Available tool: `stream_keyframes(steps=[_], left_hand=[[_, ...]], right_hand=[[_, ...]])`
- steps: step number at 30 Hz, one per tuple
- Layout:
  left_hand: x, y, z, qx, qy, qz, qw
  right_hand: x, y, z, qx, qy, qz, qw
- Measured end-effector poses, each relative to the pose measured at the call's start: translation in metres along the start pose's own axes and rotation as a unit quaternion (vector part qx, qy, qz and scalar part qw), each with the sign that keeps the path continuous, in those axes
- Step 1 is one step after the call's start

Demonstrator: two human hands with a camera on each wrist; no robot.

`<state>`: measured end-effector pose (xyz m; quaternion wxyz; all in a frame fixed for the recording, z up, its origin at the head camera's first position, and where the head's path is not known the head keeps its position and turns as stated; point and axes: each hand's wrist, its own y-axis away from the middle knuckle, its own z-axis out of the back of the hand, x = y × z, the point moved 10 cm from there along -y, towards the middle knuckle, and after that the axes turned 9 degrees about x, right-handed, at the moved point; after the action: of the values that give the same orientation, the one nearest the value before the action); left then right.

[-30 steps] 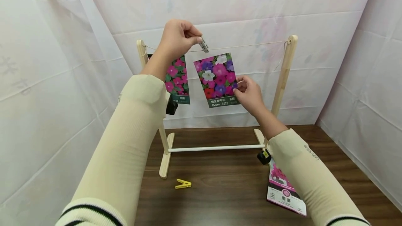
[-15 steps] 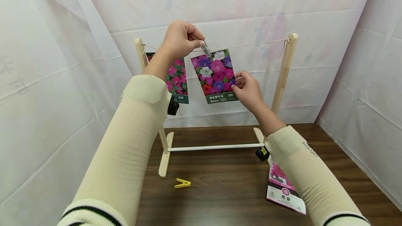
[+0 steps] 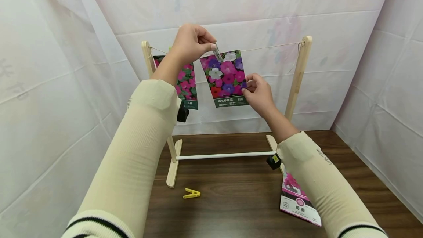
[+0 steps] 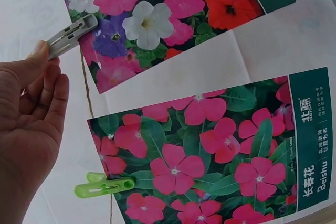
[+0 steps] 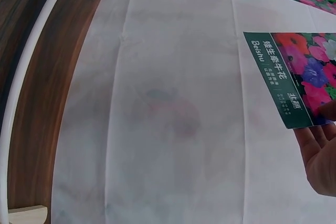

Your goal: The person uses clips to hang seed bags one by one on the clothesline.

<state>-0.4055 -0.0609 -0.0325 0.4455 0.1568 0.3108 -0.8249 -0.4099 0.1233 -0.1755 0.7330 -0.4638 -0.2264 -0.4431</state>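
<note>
My left hand point(image 3: 194, 43) pinches a grey clothespin point(image 4: 73, 34) between thumb and fingers. The pin's tip lies over the top edge of a seed packet point(image 3: 226, 76) printed with mixed petunia-like flowers, at the string point(image 3: 271, 47). Thumb and fingers of my right hand point(image 3: 259, 94) pinch that packet at its lower right edge, and it tilts slightly. Left of it, a second seed packet point(image 4: 199, 156) with pink flowers hangs from the string by a green clothespin point(image 4: 105, 186); my left forearm partly covers this packet in the head view.
The string runs between two wooden posts point(image 3: 297, 80) of a stand with a white crossbar point(image 3: 224, 155). A yellow clothespin point(image 3: 191, 193) lies on the dark wooden table point(image 3: 231, 197). A pink-and-white packet point(image 3: 299, 205) lies at the right, partly under my right forearm.
My left hand has come slightly right and down, bringing the grey clothespin from above the packet onto its top edge. My right hand has raised the packet a little and shifted it left.
</note>
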Motion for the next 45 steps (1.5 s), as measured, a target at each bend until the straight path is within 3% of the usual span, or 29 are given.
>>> stream_keyframes(steps=[7, 20, 35, 45], left_hand=[[0.001, 0.000, -0.002, 0.009, 0.006, 0.003, 0.9999], [0.002, 0.000, -0.008, 0.046, -0.040, 0.005, 0.9981], [0.012, 0.005, -0.004, 0.040, 0.017, 0.019, 0.9989], [0.014, 0.010, -0.002, 0.038, 0.027, -0.002, 0.9989]], right_hand=[[0.002, 0.001, -0.006, 0.012, -0.011, 0.005, 0.9999], [-0.008, -0.002, -0.015, 0.046, -0.053, -0.023, 0.9973], [-0.016, -0.002, -0.019, 0.076, -0.047, -0.055, 0.9944], [-0.015, -0.004, -0.019, 0.092, -0.013, -0.073, 0.9930]])
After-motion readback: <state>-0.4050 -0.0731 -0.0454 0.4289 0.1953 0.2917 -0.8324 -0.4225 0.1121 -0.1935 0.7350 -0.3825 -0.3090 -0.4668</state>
